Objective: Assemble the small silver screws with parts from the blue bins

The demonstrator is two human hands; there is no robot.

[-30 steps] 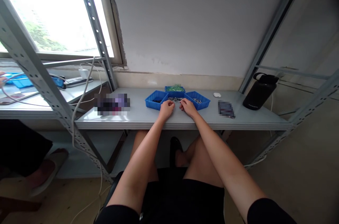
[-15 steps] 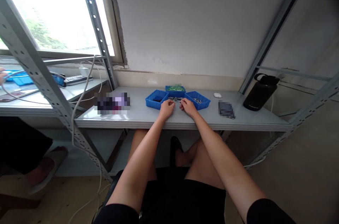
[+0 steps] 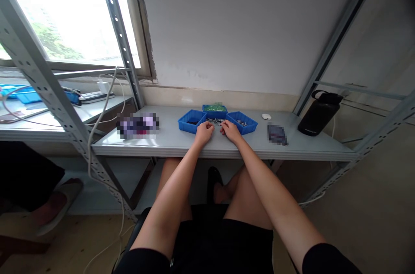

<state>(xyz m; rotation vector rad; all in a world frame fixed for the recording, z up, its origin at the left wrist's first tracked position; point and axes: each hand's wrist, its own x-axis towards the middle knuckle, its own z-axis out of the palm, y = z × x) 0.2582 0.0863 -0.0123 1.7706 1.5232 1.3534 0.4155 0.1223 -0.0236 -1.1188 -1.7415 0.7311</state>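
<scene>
Nearest, bare forearms out from black sleeves, above black shorts (image 3: 223, 243); low at the left, another person's foot (image 3: 52, 209) in pale footwear. Then the front edge of a grey tabletop (image 3: 168, 140), and just over it left hand (image 3: 204, 131), fingers curled in, thumb close to forefinger. Across a narrow gap, right hand (image 3: 231, 131), in a similar bent, loose curl. Too small to tell the exact opening of either, or any piece in the fingertips. Off to the right, a pixelated item (image 3: 277, 134) and a black bottle (image 3: 319, 114); toward the left end, a pixelated bundle (image 3: 138, 125). Right beyond the fingertips, small silvery pieces (image 3: 215, 122) in a scatter on the tabletop, flanked by left tray (image 3: 186, 127), blue with dark contents, and right tray (image 3: 249, 129), also blue, with more such pieces inside. Farther back, a white case (image 3: 266, 116) and blue rear tray (image 3: 216, 115) with green contents (image 3: 214, 107). Last, a pale wall (image 3: 220, 27) and bright window (image 3: 71, 10).
</scene>
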